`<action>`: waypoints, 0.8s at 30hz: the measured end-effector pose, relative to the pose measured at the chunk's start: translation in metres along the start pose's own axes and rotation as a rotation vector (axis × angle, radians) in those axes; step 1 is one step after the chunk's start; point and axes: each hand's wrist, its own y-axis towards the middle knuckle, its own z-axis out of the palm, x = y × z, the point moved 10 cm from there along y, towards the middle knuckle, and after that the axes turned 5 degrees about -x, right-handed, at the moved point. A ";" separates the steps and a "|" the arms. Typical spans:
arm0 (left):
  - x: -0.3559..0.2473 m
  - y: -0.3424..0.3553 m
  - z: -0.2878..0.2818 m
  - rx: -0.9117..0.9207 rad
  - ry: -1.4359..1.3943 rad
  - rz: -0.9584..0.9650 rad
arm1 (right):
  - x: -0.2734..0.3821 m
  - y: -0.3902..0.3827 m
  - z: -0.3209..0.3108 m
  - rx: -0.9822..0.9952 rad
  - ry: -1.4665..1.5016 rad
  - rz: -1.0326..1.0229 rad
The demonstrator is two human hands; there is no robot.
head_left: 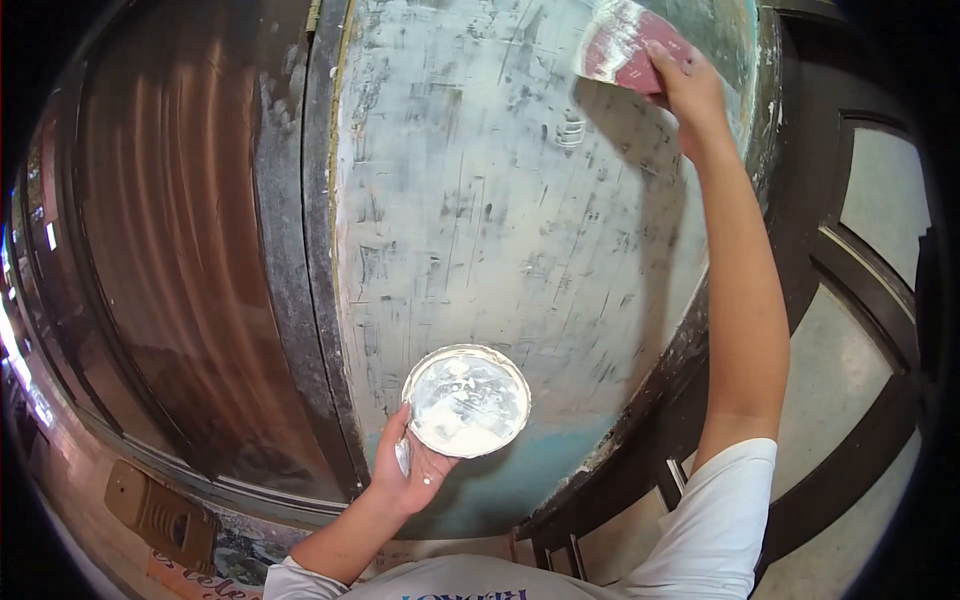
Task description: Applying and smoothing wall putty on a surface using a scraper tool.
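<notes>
High at the upper right of the wall panel (pixel 500 230), my right hand (pixel 690 85) grips a flat pink-red putty spreader (pixel 635 50). White putty coats its left part and edge, which lies close to the panel; whether it touches, I cannot tell. My left hand (pixel 405 470) holds a round, shallow lid-like dish (pixel 470 400) by its lower left rim, low in front of the panel. White putty is smeared over the dish's inside. A small shiny piece (pixel 403 456) shows by my left thumb; its kind is unclear. Streaky white putty covers most of the panel, over grey and bluish paint.
A dark wooden frame (pixel 290 200) and brown glossy panel (pixel 180 260) stand to the left. Dark woodwork with pale panes (pixel 835 360) is close beside my right arm. A brown plastic chair or stool (pixel 160 510) sits at the lower left.
</notes>
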 end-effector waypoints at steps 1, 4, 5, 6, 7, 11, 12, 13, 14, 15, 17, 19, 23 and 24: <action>0.002 0.001 0.003 0.012 0.010 0.000 | -0.002 0.001 0.007 -0.007 -0.007 0.004; 0.010 0.002 0.005 0.039 -0.004 -0.041 | -0.013 -0.007 0.042 0.105 -0.024 0.037; 0.013 0.003 0.006 0.044 0.000 -0.054 | -0.023 -0.005 0.033 0.095 -0.034 0.038; 0.016 0.003 0.005 0.028 0.020 -0.062 | -0.032 0.000 0.021 0.071 -0.140 -0.007; 0.019 0.003 0.004 0.013 0.040 -0.071 | -0.039 0.006 0.006 0.048 -0.247 -0.051; 0.022 0.001 -0.005 -0.011 -0.076 -0.081 | -0.051 -0.005 -0.046 0.061 -0.216 0.121; 0.023 0.002 -0.005 -0.011 -0.077 -0.077 | -0.049 -0.003 -0.059 0.061 -0.218 0.120; 0.024 0.003 -0.006 -0.011 -0.077 -0.072 | -0.046 -0.001 -0.072 0.049 -0.231 0.119; 0.026 0.003 -0.005 -0.010 -0.078 -0.073 | -0.045 0.002 -0.083 0.038 -0.245 0.118; 0.028 0.004 -0.005 -0.022 -0.071 -0.062 | -0.043 0.007 -0.092 0.038 -0.245 0.117; 0.033 0.006 -0.006 -0.031 -0.065 -0.051 | -0.017 0.020 -0.115 -0.097 -0.271 -0.073; 0.040 0.009 -0.002 -0.013 -0.085 -0.051 | 0.005 0.027 -0.130 -0.221 -0.380 -0.247; 0.054 0.014 0.006 0.002 0.010 -0.025 | 0.061 -0.006 -0.103 -0.369 -0.777 -0.746; 0.059 0.017 0.005 -0.014 -0.001 -0.027 | 0.060 -0.010 -0.092 -0.347 -0.868 -0.782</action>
